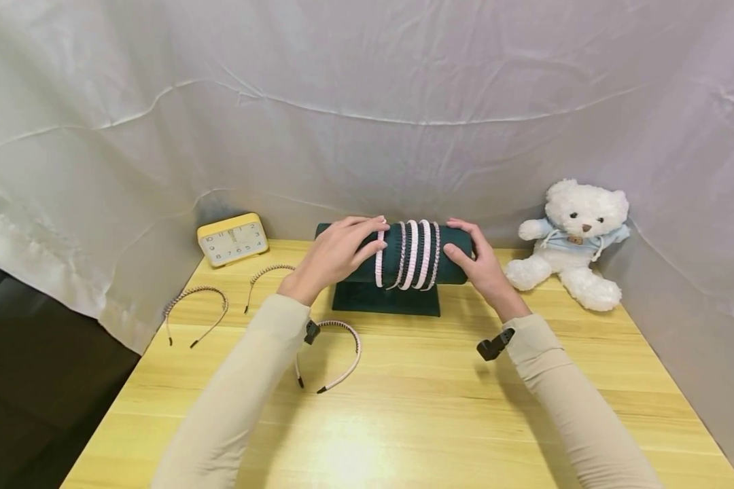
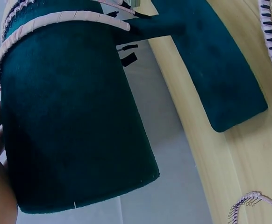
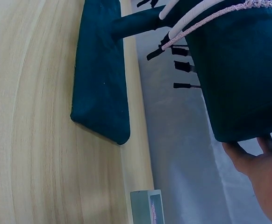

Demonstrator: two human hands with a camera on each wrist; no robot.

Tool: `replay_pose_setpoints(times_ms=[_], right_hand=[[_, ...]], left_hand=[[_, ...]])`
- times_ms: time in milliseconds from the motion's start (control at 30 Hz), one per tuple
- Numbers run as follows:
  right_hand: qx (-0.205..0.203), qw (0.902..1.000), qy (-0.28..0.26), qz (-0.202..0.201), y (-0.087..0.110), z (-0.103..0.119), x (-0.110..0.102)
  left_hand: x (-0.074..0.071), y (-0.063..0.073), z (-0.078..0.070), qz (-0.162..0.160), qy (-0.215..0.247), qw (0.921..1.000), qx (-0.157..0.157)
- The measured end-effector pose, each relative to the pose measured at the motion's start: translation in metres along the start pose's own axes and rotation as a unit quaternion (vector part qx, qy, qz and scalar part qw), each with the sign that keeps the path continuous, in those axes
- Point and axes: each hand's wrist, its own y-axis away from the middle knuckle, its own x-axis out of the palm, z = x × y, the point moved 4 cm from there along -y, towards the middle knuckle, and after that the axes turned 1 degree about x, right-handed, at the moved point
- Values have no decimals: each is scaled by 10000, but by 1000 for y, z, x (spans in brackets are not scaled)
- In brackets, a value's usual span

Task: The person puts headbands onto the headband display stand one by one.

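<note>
A dark green velvet headband stand (image 1: 387,299) stands on the table with a horizontal roll on top. Several pink, white and braided headbands (image 1: 425,255) sit around its middle. My left hand (image 1: 342,248) lies over the roll's left part, its thumb and fingertips at the leftmost pale pink headband (image 1: 378,268), which it pinches. In the left wrist view, that headband (image 2: 61,17) curves over the roll and fingertips meet its far edge. My right hand (image 1: 480,265) grips the roll's right end, thumb in front and fingers over the top. Some fingers are hidden behind the roll.
Three more headbands lie on the table, one of them pale pink (image 1: 357,339) beneath my left forearm. A yellow clock (image 1: 232,239) stands back left, a white teddy bear (image 1: 578,238) back right. In the right wrist view, a small grey-green box (image 3: 140,207) shows near the table edge.
</note>
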Motion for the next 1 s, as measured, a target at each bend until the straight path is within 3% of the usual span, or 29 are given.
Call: replay_pose_setpoints(times_ms=[333, 1000], right_hand=[[5, 10000, 56, 0, 1, 3, 2], [-12, 10000, 76, -44, 1, 3, 0]], left_hand=[[-2, 1, 5, 63, 41, 9996, -277], [-1, -4, 6, 510, -152, 9980, -351]])
